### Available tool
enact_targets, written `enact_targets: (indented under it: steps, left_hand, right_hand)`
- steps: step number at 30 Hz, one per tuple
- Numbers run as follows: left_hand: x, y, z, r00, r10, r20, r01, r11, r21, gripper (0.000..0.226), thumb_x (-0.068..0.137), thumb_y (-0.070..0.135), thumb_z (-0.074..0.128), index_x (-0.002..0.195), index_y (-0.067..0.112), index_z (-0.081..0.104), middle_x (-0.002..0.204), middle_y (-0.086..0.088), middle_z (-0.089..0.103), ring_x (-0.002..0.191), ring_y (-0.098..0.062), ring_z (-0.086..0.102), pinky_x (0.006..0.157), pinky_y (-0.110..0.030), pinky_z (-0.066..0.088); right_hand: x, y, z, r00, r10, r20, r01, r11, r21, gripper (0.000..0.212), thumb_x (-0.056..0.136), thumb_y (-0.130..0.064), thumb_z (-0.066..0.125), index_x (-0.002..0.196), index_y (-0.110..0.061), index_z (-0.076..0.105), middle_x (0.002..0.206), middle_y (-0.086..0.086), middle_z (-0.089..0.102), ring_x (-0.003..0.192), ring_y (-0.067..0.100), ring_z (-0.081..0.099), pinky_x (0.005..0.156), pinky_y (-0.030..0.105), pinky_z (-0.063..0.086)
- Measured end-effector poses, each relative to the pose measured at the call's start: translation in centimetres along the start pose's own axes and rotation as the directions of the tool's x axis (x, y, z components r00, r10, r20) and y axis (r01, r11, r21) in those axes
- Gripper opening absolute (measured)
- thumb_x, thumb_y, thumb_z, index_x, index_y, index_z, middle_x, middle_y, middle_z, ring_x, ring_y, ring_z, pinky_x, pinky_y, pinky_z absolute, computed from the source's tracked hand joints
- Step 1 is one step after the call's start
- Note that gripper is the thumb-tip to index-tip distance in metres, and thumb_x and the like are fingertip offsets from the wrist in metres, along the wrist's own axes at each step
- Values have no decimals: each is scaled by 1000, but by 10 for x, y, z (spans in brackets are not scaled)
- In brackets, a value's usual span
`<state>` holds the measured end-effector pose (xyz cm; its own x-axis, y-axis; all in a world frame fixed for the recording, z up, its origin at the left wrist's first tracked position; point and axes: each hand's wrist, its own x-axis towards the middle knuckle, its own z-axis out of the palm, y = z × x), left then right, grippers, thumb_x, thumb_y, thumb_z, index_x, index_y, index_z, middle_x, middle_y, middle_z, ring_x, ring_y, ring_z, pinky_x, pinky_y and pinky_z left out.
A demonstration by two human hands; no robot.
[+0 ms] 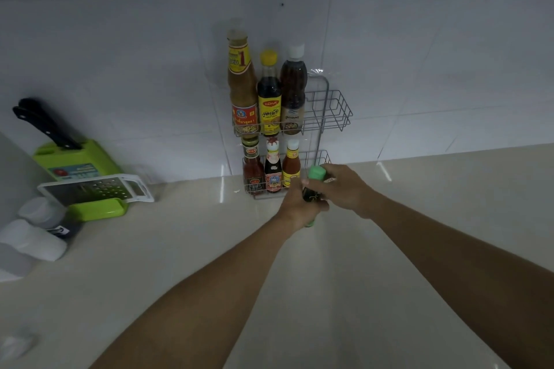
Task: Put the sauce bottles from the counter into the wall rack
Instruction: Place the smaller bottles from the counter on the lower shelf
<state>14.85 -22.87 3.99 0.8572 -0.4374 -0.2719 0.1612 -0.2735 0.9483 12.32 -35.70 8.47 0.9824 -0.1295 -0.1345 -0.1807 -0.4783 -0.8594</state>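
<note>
A two-tier wire wall rack (335, 111) hangs on the white tiled wall. Its upper basket holds three tall bottles: a brown sauce (241, 84), a dark one with a yellow cap (269, 93) and a dark one with a white cap (293, 90); the basket's right part is bare. Three short bottles (272, 168) stand in the lower basket. In front of the lower basket's right end, both hands hold a dark bottle with a green cap (316, 174). My left hand (299, 204) grips its body. My right hand (349, 186) is at its cap end.
A green knife block with black handles (75, 156) and a white-and-green grater (99, 189) sit at the counter's left. White-capped containers (36, 234) lie further left. The beige counter (329, 293) spreads below my arms.
</note>
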Motion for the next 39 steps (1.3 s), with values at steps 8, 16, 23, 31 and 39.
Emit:
enact_targets:
  steps: [8,16,23,31,39]
  left_hand:
    - [27,-14,-26,991,-15,-130,37,986,163,75,75,28,72,144,23,45,137,3,54,124,-15,51,104,-33,43]
    - [48,-43,-67,802,-54,-595,253,933,256,48,80,23,71,120,6,50,127,-13,49,122,-31,46,104,-44,43]
    - [60,-53,-74,799,-161,-579,288,948,134,74,78,22,75,140,6,38,140,-15,40,131,-33,40,110,-44,39]
    - [72,-65,-81,867,-208,-454,235,972,3,82,58,35,73,134,19,45,134,-9,57,122,-29,58,105,-49,49]
    - [74,-63,-90,888,-239,-392,290,954,76,78,63,33,73,135,20,44,135,-8,56,121,-30,58,104,-46,50]
  right_hand:
    - [52,1,-11,973,-91,-214,62,988,-139,30,78,-39,80,98,-18,72,93,-2,72,86,15,65,69,21,49]
    - [93,21,-6,965,-49,-258,4,985,-171,37,75,-27,85,108,-15,72,107,6,69,100,25,65,91,40,52]
    - [116,33,6,981,63,-181,-97,978,-186,41,76,-35,83,110,-14,73,96,5,70,84,18,61,72,27,47]
    - [129,47,16,976,169,-136,-202,936,-288,45,81,-39,78,113,-10,67,112,12,66,94,21,53,78,30,45]
    - [122,42,20,971,231,-63,-239,930,-278,53,79,-41,79,117,-11,57,114,12,63,104,32,58,83,42,51]
